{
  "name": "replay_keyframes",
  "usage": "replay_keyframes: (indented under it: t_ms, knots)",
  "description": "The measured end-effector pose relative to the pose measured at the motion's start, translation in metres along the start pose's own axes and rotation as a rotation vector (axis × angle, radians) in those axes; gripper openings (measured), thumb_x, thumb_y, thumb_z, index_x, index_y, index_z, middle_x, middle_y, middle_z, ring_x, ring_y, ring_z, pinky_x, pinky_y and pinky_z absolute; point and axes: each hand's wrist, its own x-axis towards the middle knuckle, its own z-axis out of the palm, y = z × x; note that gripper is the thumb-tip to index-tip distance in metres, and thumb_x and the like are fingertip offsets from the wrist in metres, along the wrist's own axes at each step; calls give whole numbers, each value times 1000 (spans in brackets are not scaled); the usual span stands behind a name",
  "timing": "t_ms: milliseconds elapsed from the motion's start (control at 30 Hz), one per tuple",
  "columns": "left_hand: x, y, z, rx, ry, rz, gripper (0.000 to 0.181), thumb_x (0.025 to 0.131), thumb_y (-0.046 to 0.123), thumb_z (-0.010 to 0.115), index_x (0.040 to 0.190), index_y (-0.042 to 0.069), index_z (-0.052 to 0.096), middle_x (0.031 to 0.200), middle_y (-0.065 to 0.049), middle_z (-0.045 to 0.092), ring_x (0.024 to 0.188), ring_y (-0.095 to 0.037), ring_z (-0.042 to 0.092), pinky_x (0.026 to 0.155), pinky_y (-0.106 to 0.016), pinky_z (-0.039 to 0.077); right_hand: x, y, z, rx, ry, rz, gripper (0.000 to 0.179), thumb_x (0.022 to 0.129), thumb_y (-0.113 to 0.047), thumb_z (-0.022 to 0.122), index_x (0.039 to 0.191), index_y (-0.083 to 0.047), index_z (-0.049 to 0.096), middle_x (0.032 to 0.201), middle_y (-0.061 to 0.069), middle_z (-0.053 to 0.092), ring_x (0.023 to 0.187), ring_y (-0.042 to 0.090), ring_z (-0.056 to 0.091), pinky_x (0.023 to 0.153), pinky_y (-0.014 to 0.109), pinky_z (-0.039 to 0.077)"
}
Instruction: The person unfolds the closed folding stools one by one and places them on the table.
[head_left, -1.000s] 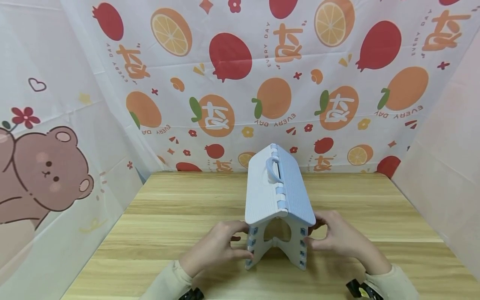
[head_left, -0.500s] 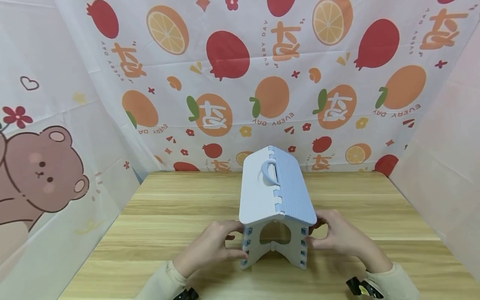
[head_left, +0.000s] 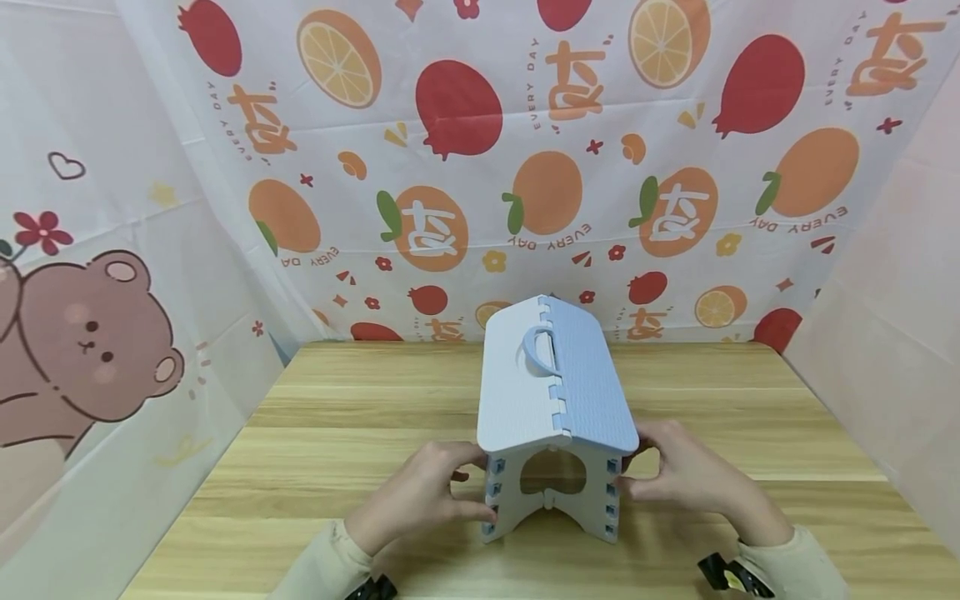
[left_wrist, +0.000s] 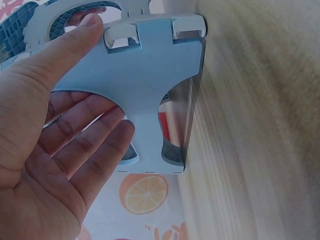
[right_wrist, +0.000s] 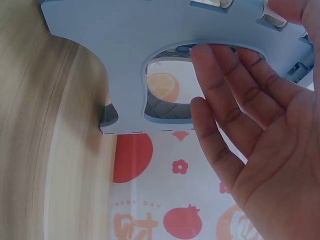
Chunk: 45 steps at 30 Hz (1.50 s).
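Note:
A light blue and white folding step stool stands partly unfolded on the wooden table. Its hinged top forms a peaked roof, with a blue handle standing up at the ridge. On its left side my left hand grips the side leg panel, thumb at the front edge and fingers reaching into the cutout. My right hand grips the opposite leg panel the same way, some fingertips tucked behind the cutout's rim. Between the legs, the folding front panel bends at its middle hinge.
The wooden table runs back to a hanging cloth printed with fruit. A cloth with a bear hangs on the left and a pale cloth on the right.
The stool's two top halves and its legs have spread a little wider apart, and the peak looks flatter. My left hand has shifted slightly left, my right hand slightly right.

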Motion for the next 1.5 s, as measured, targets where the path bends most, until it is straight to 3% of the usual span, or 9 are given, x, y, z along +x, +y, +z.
replay_keyframes:
  t_ms: [300,433,533,633,733,867,933,1200,1500]
  knots:
    - [-1,-1,-10,-69,-27,-1,50,93,39,86,132,13,70,126,-2,78,117,-21,75,92,-37,65,-3,4,-7,45,-53,18,43,92,-26,85,132,-19,71,117,-10,79,101,7,73,89,29,62]
    - [-2,0,-29,-73,69,-30,41,104,34,73,138,12,68,134,-6,76,124,-28,73,101,-46,63,-7,6,-19,45,-40,40,32,100,-25,78,131,-20,71,120,-10,77,108,5,71,93,29,60]
    - [0,4,-45,-16,168,-60,40,108,31,66,143,11,65,142,-9,71,130,-30,70,105,-49,60,-7,4,-31,36,24,74,23,106,-21,69,129,-17,71,121,-7,77,111,4,69,93,27,60]
    - [4,10,-57,42,231,-90,50,110,34,64,154,11,56,156,-12,61,141,-34,62,113,-53,54,-4,-2,-42,-5,112,103,27,110,-21,61,136,-15,69,130,1,77,116,13,71,92,28,61]
    - [11,18,-64,90,254,-101,64,110,38,62,165,12,42,169,-10,46,154,-34,48,123,-58,43,1,-8,-47,-69,171,118,38,112,-25,58,149,-17,61,145,6,70,129,29,69,99,42,61]
    - [24,28,-67,128,245,-97,74,110,46,60,170,15,30,177,-2,29,165,-28,29,131,-58,30,12,-14,-47,-105,189,106,56,112,-29,59,165,-23,42,167,9,50,150,43,50,112,71,47]
    - [32,32,-67,131,229,-89,78,109,49,59,171,15,27,179,-1,24,166,-26,24,132,-57,27,18,-19,-46,-114,186,98,63,111,-31,60,169,-24,35,172,10,41,156,44,41,115,76,40]
    - [59,39,-60,121,154,-80,91,106,57,60,171,7,21,181,-6,16,168,-24,15,134,-53,24,43,-34,-36,-141,148,40,75,109,-33,64,171,-11,27,179,12,23,164,43,25,124,73,30]
    - [72,41,-52,89,85,-94,92,105,59,60,171,9,21,181,-6,12,168,-23,12,135,-50,23,57,-39,-26,-114,53,54,80,110,-39,59,172,-9,17,181,13,11,168,39,13,129,67,23]
